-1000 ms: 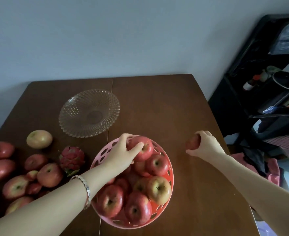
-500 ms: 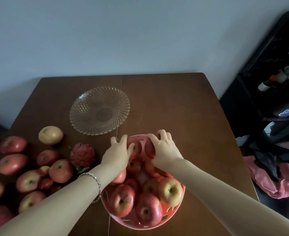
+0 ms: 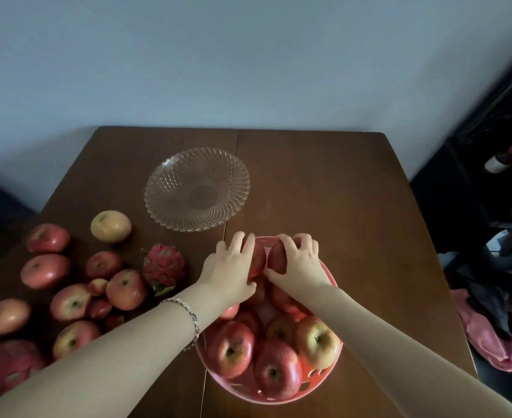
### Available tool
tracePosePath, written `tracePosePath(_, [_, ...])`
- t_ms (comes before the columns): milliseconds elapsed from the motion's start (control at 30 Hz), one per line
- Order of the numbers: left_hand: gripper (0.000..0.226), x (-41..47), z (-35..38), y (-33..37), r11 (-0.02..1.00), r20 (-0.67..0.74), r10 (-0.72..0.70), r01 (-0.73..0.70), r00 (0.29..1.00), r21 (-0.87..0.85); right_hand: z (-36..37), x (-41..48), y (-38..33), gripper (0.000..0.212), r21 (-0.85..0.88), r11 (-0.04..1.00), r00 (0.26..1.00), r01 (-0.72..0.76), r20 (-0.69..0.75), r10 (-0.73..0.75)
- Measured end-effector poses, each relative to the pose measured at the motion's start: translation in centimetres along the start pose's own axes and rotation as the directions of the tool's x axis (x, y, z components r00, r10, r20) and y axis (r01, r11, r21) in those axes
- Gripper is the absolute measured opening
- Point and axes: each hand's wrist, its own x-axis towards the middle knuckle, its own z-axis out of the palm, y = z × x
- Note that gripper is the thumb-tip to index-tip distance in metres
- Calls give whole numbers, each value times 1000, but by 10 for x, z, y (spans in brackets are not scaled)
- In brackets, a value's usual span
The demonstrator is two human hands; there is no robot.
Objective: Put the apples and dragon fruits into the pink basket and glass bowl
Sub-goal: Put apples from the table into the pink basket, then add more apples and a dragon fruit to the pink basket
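The pink basket (image 3: 310, 384) sits at the table's near middle, piled with several red apples (image 3: 230, 348). At its far rim my left hand (image 3: 233, 267) grips one red apple (image 3: 257, 262), and my right hand (image 3: 298, 263) grips another red apple (image 3: 278, 257) beside it; the two apples touch. The glass bowl (image 3: 197, 188) stands empty behind the basket. Several loose apples (image 3: 125, 289) lie on the table's left, with a dragon fruit (image 3: 164, 267) next to them and another dragon fruit (image 3: 4, 366) at the lower left edge.
The brown wooden table (image 3: 339, 191) stands against a pale wall. A yellowish apple (image 3: 111, 226) lies left of the bowl. A dark shelf unit (image 3: 495, 182) with bottles stands at the right, and pink cloth (image 3: 495, 339) lies on the floor beside the table.
My right hand carried its apple from the table's right side over to the basket's far rim. My left hand stayed on its apple there, and both hands now sit side by side.
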Motion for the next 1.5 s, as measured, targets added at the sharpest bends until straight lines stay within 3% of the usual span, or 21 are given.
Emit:
tracePosePath(200, [75,9,6,3,940,-7,-90,83,996,-332,-5,-4,15,71,-59,985,986,162,-39,-165])
tracePosePath(300, [74,8,9,1,928,-44,-65,44,997,-369,-8,-4,20,78,-116,975,982,190,12,-190])
tracePosePath(500, [71,6,14,1,947,-39,-72,56,997,-318,1,-4,9,91,-321,929,979,181,-33,-202])
tracePosePath(600, [75,0,9,-2,951,-25,-77,66,997,-303,-12,-1,10,99,-151,981,990,119,91,-106])
tracePosePath(667, [75,-10,5,-11,949,-91,-83,51,992,-312,-29,-4,15,99,-27,999,996,45,82,-42])
tracePosePath(733, [73,-23,8,-22,913,-132,-177,112,975,-392,-43,-9,27,87,44,992,992,-114,58,112])
tracePosePath(800, [73,-36,16,-32,783,27,-374,331,927,-527,-47,-18,40,78,71,947,943,-314,141,303])
tracePosePath(867, [73,-42,26,-37,423,403,-499,622,767,-659,-42,-25,48,72,72,910,884,-409,280,376])
tracePosePath(900, [74,-44,33,-37,196,568,-469,707,677,-680,-37,-29,47,69,107,898,871,-426,317,376])
tracePosePath(933, [74,-45,39,-37,20,662,-418,735,622,-678,-32,-32,46,66,166,879,865,-446,333,376])
tracePosePath(967, [75,-45,42,-36,-69,686,-394,724,612,-686,-27,-34,46,65,224,855,862,-467,329,385])
tracePosePath(1000, [76,-44,46,-36,-95,672,-395,700,626,-708,-24,-35,45,65,263,838,864,-478,311,395])
tracePosePath(1233, [58,-35,34,-26,37,487,-404,545,775,-837,-24,-39,45,73,317,782,844,-537,219,490])
tracePosePath(1367, [74,-23,29,-22,78,412,-404,480,817,-874,-30,-34,46,74,357,753,830,-553,154,537])
tracePosePath(1433, [77,-25,22,-20,154,399,-379,482,835,-862,-33,-32,47,73,369,739,821,-564,152,551])
tracePosePath(1500, [63,-31,14,-23,316,332,-366,451,870,-834,-36,-32,43,73,353,738,814,-576,160,559])
